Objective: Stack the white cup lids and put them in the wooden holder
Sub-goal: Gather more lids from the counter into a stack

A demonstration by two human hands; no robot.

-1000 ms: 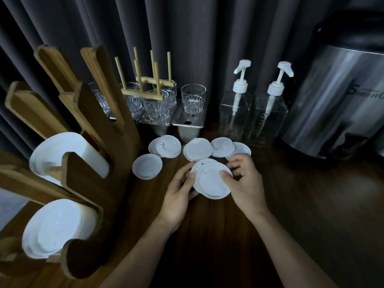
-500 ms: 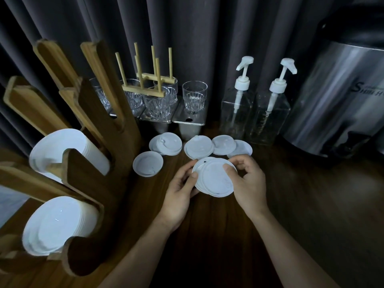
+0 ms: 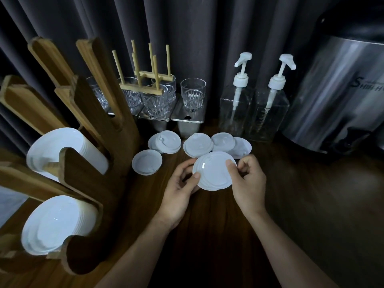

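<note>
Both hands hold a small stack of white cup lids (image 3: pixel 214 171) just above the dark wooden table. My left hand (image 3: pixel 180 188) pinches its left edge with the thumb on top. My right hand (image 3: pixel 247 183) grips the right edge, thumb over the rim. Behind the stack, several loose lids (image 3: pixel 198 145) lie on the table, with a pair of lids (image 3: pixel 165 141) further left and a single lid (image 3: pixel 147 164) near the holder. The wooden holder (image 3: pixel 97 129) stands at left, with one row of lids in an upper slot (image 3: pixel 58 148) and another in a lower slot (image 3: pixel 54 223).
Glass tumblers (image 3: pixel 193 94) on steel containers and a small wooden peg rack (image 3: pixel 145 80) stand at the back. Two clear pump bottles (image 3: pixel 236 104) sit right of them. A large steel urn (image 3: pixel 336 94) fills the far right. A dark curtain hangs behind.
The held stack has tilted and squared up between my hands, and my right thumb has shifted onto its top right rim. The view moved slightly closer.
</note>
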